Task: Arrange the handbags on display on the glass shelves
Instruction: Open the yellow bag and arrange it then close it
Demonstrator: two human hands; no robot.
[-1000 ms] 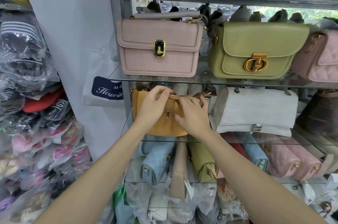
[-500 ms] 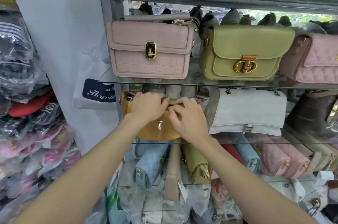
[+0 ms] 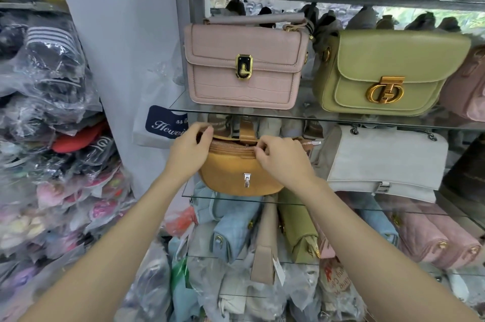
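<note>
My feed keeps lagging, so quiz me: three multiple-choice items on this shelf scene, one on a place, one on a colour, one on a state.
1. Where does the tan bag sit?
A. on the top glass shelf
B. on the middle glass shelf, left of the grey bag
C. on the floor

2. What colour is the bag directly above the tan bag?
A. pink
B. black
C. blue

3. What are the hands doing?
A. both hanging free
B. both holding the tan bag's top edge
C. lifting the green bag

Answers:
1 B, it stands beside the grey bag under the upper shelf.
2 A, the pink bag stands right over it.
3 B, the left hand and right hand curl over its zipper edge.
</note>
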